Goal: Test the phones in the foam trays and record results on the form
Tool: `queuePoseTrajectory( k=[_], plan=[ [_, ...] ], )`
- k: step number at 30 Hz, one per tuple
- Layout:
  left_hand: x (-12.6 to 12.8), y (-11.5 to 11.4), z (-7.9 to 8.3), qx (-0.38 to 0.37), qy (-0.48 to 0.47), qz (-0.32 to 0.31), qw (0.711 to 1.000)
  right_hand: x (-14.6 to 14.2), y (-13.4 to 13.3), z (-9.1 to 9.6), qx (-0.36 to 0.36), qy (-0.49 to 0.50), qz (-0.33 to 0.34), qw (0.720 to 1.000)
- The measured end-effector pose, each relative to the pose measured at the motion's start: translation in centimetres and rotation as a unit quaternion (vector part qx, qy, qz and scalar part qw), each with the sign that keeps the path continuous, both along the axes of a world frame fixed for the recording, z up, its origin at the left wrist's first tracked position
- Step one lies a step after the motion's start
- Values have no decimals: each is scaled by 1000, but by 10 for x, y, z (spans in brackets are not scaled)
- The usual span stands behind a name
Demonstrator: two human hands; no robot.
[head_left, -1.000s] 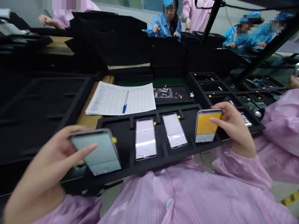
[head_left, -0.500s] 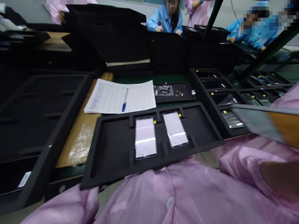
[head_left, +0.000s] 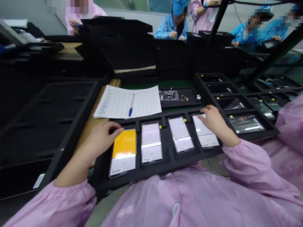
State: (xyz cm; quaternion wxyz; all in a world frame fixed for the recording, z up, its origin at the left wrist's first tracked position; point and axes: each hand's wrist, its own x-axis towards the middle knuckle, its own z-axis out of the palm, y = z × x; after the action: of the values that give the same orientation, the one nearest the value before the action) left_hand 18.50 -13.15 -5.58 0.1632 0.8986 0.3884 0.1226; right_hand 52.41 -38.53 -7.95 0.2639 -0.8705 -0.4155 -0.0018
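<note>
left hand (head_left: 101,138): thumb lay at far corner of your orange phone (head_left: 123,151), grip unclear
right hand (head_left: 213,121): lay flat, open on end phone (head_left: 207,138)
axis: both pointed away from you

tray (head_left: 165,159) — 2 phones (head_left: 151,142) then, 4 now | left hand (head_left: 101,138), right hand (head_left: 211,121) back

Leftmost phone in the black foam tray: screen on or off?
On. The leftmost phone lies in the black foam tray, its screen lit orange above, white below; the left hand touches its top edge.
</note>
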Motion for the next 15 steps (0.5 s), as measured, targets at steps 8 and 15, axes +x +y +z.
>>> queuePoseTrajectory(
  k=[8,15],
  plan=[
    [63,-44,-18,71,81,-145,983,-54,64,-6,-62,-107,198,972],
    [70,-35,-21,-21,8,-117,993,-53,57,-11,-68,-87,180,978]
  ],
)
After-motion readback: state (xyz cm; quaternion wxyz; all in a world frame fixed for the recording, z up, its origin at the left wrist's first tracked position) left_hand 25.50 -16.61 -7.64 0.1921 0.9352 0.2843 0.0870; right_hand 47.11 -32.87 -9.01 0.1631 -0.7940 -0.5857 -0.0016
